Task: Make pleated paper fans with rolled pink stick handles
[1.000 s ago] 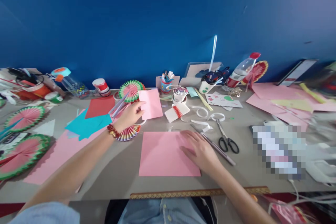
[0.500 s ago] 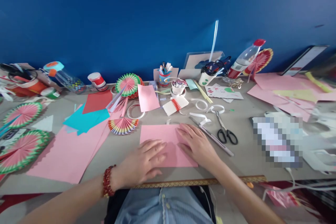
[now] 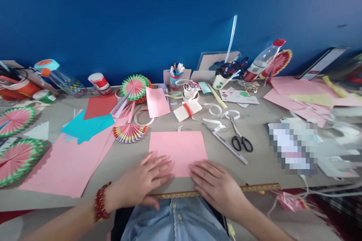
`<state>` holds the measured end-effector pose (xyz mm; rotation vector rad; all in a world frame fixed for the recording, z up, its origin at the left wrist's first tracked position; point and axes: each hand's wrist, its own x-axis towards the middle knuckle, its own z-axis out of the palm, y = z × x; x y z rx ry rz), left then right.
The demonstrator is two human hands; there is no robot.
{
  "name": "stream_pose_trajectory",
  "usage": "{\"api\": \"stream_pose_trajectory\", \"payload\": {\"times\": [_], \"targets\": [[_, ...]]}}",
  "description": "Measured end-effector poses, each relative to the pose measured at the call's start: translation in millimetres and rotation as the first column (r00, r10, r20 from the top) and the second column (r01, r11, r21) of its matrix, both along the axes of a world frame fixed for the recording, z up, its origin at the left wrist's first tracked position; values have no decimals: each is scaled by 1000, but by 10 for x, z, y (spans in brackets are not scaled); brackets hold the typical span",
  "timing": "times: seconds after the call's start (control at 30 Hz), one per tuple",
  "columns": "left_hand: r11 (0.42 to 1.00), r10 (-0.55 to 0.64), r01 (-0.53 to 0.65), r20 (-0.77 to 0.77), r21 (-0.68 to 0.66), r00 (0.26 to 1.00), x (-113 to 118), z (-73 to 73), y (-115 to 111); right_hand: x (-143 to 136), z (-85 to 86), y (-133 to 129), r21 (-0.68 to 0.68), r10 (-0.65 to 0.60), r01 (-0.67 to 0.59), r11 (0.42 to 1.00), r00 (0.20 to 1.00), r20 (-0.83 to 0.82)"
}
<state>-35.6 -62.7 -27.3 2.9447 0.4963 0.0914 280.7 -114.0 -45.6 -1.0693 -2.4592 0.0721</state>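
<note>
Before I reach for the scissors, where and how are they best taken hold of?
I'd suggest the black handle loops, coming from the near right with the right hand: the scissors lie flat, loops towards the person and blades pointing away, while a slim silvery tool lies along their left side.

Bare tabletop (image 3: 123, 155) between left pink paper (image 3: 68, 165) and central pink sheet (image 3: 178, 147), near end crossed by left hand (image 3: 141, 179), slim grey tool (image 3: 229, 147) between sheet and scissors (image 3: 240, 134), gap at right between scissors and blurred device (image 3: 291, 148).
</note>
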Motion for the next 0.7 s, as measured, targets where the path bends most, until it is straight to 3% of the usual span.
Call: {"api": "stream_pose_trajectory", "payload": {"times": [0.23, 0.47, 0.57, 0.7], "targets": [[987, 128, -122, -60, 102, 990, -589, -11, -236, 445, 35, -50, 52, 29, -34, 998, 995, 93], [982, 148, -140, -55, 128, 988, -670, -46, -269, 466, 100, 174, 23, 90, -89, 996, 995, -47], [976, 163, -155, -42, 154, 986, -669, -71, -263, 380, 159, 389, -35, 0, -2, 999, 998, -59], [966, 174, -169, -9, 194, 985, -652, -98, -289, 174, 154, 735, -128, -183, 189, 973, 981, 63]]}}
